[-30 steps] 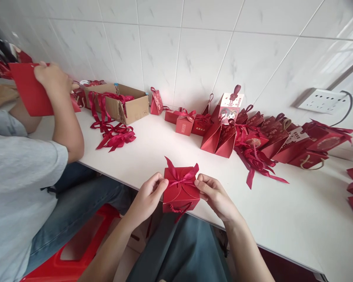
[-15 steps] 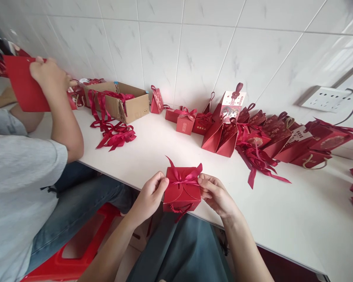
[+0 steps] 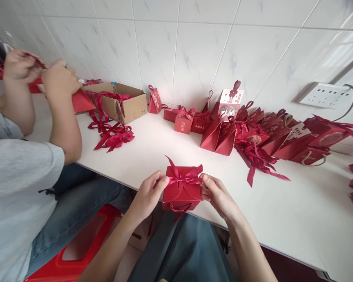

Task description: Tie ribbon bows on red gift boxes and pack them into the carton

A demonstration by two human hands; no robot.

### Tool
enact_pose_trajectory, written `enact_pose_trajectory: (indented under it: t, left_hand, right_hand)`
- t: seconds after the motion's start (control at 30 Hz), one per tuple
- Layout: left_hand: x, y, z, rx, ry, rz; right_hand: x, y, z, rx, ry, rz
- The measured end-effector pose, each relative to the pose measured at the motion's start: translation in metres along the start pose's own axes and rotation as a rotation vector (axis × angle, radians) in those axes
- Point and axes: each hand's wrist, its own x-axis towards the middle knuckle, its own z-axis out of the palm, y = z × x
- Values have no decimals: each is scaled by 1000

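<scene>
A small red gift box [image 3: 181, 196] sits at the table's front edge, right before me, with a twisted red cord handle [image 3: 181, 208] hanging on its near side. Across its top lies a shiny crimson ribbon [image 3: 184, 177] tied in a bow, one tail pointing up and away. My left hand [image 3: 153, 190] pinches the bow's left loop between thumb and fingers. On the other side, my right hand [image 3: 216, 192] is closed on the bow's right loop. Both hands are level with the box's top, one at each side.
Loose ribbons [image 3: 114, 135] lie by a cardboard box [image 3: 132, 105] at the left. Red gift boxes and bags [image 3: 217, 137] line the wall, with another ribbon pile [image 3: 260, 160]. A co-worker [image 3: 23, 180] sits close on my left, handling a red folded piece [image 3: 82, 102]. A power strip [image 3: 325, 95] is at right.
My hands stay on the bow, and its right loop is drawn slightly further right. The co-worker's red sheet has been lowered and turned, and both their hands are now raised.
</scene>
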Motion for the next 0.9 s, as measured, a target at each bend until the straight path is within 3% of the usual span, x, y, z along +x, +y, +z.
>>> enact_pose_trajectory:
  t: [0.17,0.37,0.6,0.9]
  left_hand:
    - [0,0,3,32,39,-41]
    - [5,-9,4,-117,-47,-16]
    - [5,-15,9,-128,16,21]
    - [9,-13,0,-74,74,20]
  right_hand:
    - [-2,-1,3,-114,45,-24]
    - [2,6,1,111,5,-12]
    - [6,13,2,225,24,6]
    - [5,8,-6,71,74,-15]
